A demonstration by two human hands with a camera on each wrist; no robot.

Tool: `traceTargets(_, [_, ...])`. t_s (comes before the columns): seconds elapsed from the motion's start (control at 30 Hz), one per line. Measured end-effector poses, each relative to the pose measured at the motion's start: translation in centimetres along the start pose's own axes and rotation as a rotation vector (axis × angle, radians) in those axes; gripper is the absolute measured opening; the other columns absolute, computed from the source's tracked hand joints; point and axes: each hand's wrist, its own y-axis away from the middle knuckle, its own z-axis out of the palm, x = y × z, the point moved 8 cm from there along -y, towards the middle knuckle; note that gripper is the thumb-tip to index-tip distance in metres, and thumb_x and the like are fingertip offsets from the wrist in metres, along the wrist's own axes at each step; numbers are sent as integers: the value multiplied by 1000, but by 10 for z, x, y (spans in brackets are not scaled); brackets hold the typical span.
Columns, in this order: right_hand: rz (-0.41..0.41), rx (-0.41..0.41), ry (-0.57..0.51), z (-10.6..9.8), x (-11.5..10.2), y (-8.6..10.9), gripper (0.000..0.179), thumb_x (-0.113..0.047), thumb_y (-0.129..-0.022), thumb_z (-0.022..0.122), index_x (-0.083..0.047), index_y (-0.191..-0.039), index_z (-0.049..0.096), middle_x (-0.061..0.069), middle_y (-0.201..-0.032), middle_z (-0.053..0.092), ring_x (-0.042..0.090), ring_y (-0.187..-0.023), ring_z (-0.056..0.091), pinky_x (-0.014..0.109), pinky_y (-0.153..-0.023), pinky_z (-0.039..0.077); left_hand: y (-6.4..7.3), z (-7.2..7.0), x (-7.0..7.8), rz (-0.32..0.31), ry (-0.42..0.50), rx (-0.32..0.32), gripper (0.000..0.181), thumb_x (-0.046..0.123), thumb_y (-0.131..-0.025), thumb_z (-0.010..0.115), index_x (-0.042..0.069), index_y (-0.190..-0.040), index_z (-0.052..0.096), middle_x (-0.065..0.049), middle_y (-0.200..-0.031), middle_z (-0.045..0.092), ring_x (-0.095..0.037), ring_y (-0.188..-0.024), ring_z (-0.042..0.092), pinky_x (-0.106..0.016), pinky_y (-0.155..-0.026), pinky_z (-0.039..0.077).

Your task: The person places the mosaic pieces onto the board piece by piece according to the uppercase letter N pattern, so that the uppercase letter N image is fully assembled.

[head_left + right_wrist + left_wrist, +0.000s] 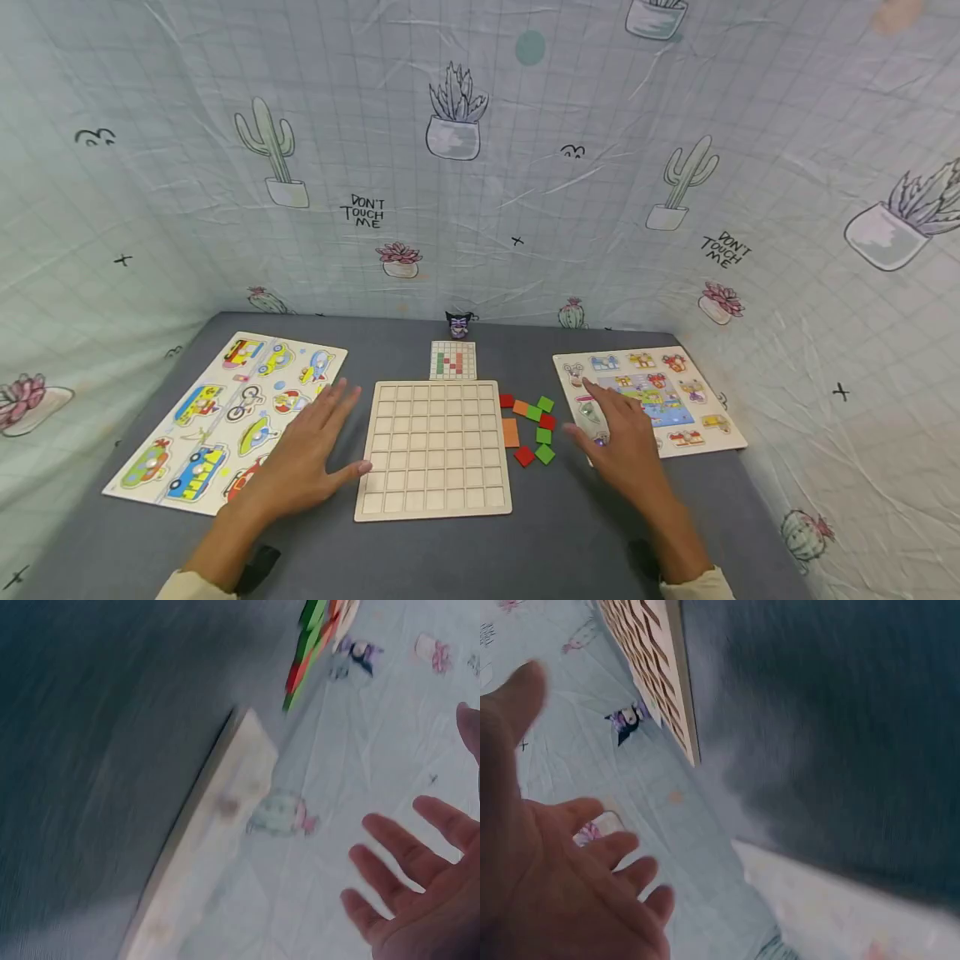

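Note:
A wooden grid board [435, 450] of square recesses lies mid-table. My left hand [303, 458] is between it and the vehicle puzzle board [232, 417], fingers extended, the thumb near the grid board's left edge; contact cannot be told. In the left wrist view the left hand [577, 877] holds nothing. Right of the grid board lie several red, green and orange tiles [543, 436]. My right hand [626, 442] hovers over the near left part of another puzzle board [720, 437], fingers spread and holding nothing, as the right wrist view also shows [420, 877].
Behind the grid board lies a small pattern card [453, 361] with coloured squares. A small dark figurine [458, 325] stands beyond it, close to the back curtain [480, 233]. The curtain also rises along both sides of the grey table [450, 558].

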Motion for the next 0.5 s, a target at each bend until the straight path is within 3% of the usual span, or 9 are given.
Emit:
traceTargets(0.23, [-3,-50,-123,28,-20,-13,59,-28,-84,91,-14,-138,72,10,-128,76,31,-114,64,57,-98,52,7,20,8,33,167,-82,102,35,-84,91,6,-165,36,-25,-172,31,-55,-157,30,-72,-120,32])
traceTargets(0.33, [8,-103,-163,42,-25,-20,51,-26,-85,91,-12,-132,76,8,-124,78,30,-114,66,56,-100,53,9,27,7,18,216,-125,102,32,-82,92,5,-164,37,-24,-172,31,-54,-158,28,-72,-120,31])
traceTargets(0.43, [31,-150,-193,54,-27,-27,46,-23,-87,89,-10,-129,77,9,-124,79,32,-116,69,58,-111,49,10,34,6,6,236,-159,102,31,-81,92,5,-164,38,-22,-173,31,-52,-159,28,-70,-121,31])
traceTargets(0.5, [57,-180,-213,61,-27,-31,43,-20,-88,88,-9,-127,77,9,-124,79,33,-116,70,58,-110,50,11,37,5,0,238,-173,103,31,-81,92,5,-164,38,-21,-173,31,-51,-159,28,-70,-121,32])
